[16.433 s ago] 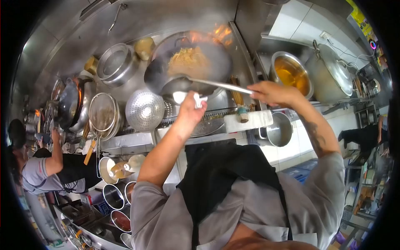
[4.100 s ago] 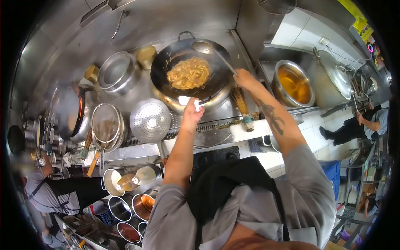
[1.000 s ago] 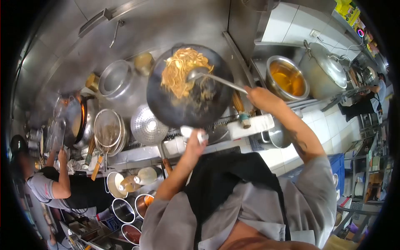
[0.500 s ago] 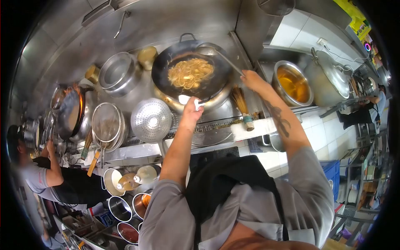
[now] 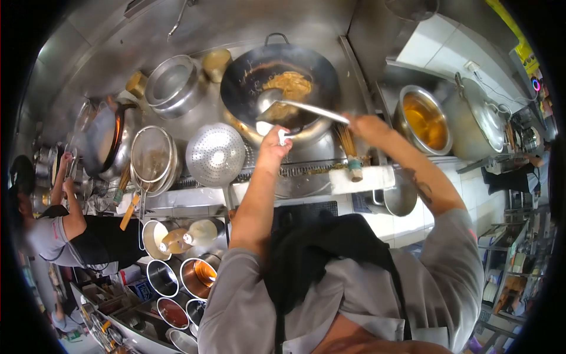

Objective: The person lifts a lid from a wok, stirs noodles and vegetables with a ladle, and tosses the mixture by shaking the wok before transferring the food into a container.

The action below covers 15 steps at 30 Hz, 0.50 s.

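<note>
A dark wok [image 5: 240,74] sits on the burner, with browned noodles [image 5: 292,82] toward its far right side. At the near rim, my left hand [image 5: 275,145] is closed around a white cloth [image 5: 263,127] and grips the wok's edge or handle through it; the exact grip is hidden. My right hand [image 5: 370,130] is closed on the end of a long ladle [image 5: 312,110]. The ladle's bowl lies inside the wok, just left of and nearer to me than the noodles. A little blur covers the right hand.
A perforated skimmer [image 5: 215,156] and a mesh strainer [image 5: 151,159] lie left of the wok. To the right are a bamboo brush [image 5: 352,164] and a metal pot of amber liquid [image 5: 422,121]. Sauce pots [image 5: 163,277] stand below left, near a co-worker [image 5: 53,236] at another wok [image 5: 103,141].
The ladle's bowl has come from the wok's far right rim down to its near middle. The noodles have shifted from a broad spread to a heap at the right. My left hand keeps its hold.
</note>
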Each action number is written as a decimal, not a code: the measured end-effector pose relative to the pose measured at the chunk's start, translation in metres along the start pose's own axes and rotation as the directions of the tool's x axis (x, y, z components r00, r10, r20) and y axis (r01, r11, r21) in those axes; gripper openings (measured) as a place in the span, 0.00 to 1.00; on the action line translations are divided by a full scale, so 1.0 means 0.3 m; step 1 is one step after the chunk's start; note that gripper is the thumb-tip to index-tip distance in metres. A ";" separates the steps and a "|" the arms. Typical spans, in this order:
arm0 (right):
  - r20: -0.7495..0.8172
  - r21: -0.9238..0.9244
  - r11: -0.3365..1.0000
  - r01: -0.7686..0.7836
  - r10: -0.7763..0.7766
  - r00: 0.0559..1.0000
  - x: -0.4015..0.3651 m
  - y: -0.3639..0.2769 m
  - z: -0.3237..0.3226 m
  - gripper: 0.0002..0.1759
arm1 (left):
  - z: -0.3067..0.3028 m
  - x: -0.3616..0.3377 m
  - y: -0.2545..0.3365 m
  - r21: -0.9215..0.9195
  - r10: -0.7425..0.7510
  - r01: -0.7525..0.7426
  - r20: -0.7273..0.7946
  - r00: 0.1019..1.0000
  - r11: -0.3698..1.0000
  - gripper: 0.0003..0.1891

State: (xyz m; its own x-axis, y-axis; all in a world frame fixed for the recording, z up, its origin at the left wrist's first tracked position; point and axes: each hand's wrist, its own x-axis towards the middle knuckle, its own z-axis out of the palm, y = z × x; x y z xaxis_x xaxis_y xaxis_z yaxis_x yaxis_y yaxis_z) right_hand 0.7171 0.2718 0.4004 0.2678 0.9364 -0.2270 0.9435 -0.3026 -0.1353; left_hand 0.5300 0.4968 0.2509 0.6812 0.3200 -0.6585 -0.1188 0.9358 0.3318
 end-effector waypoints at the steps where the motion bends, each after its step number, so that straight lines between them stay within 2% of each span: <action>1: -0.123 -0.115 0.987 0.110 -0.124 0.985 -0.038 0.031 -0.035 0.21 | 0.047 -0.078 -0.023 -0.090 0.025 -0.030 -0.060 0.998 0.995 0.05; 4: -0.142 -0.146 0.983 0.112 -0.132 0.981 -0.131 0.017 -0.108 0.21 | 0.173 -0.340 -0.125 -0.102 0.094 -0.093 0.002 0.996 0.990 0.06; 5: -0.193 -0.062 0.984 0.170 -0.178 0.965 -0.150 0.053 -0.083 0.22 | 0.192 -0.384 -0.157 -0.119 0.076 -0.079 -0.036 0.997 0.990 0.06; 8: -0.133 0.270 0.919 0.288 -0.261 0.956 -0.230 0.030 -0.173 0.23 | 0.241 -0.383 -0.155 -0.182 0.088 -0.115 -0.153 0.984 0.976 0.05; 9: -0.074 0.302 0.911 0.280 -0.270 0.960 -0.250 0.039 -0.187 0.23 | 0.231 -0.355 -0.140 -0.170 0.081 -0.096 -0.093 0.992 0.981 0.03; 11: 0.098 0.314 0.931 0.187 -0.228 0.969 -0.300 0.075 -0.237 0.23 | 0.253 -0.389 -0.182 -0.142 0.096 -0.105 -0.067 0.993 0.984 0.05; 13: 0.347 0.371 0.927 -0.047 -0.091 0.933 -0.357 0.025 -0.303 0.23 | 0.253 -0.453 -0.232 -0.137 0.057 -0.068 -0.077 0.995 0.988 0.05; 15: 0.325 0.324 0.945 -0.044 -0.068 0.943 -0.306 0.002 -0.278 0.23 | 0.257 -0.435 -0.203 -0.146 0.055 -0.070 -0.110 0.992 0.987 0.05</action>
State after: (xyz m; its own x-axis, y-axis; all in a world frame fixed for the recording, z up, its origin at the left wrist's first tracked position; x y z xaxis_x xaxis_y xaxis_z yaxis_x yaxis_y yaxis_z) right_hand 0.7093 0.2005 0.5015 0.1252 0.8461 -0.5181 0.8166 -0.3844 -0.4305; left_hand 0.5041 0.3868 0.3688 0.5900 0.3849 -0.7098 -0.2706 0.9225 0.2753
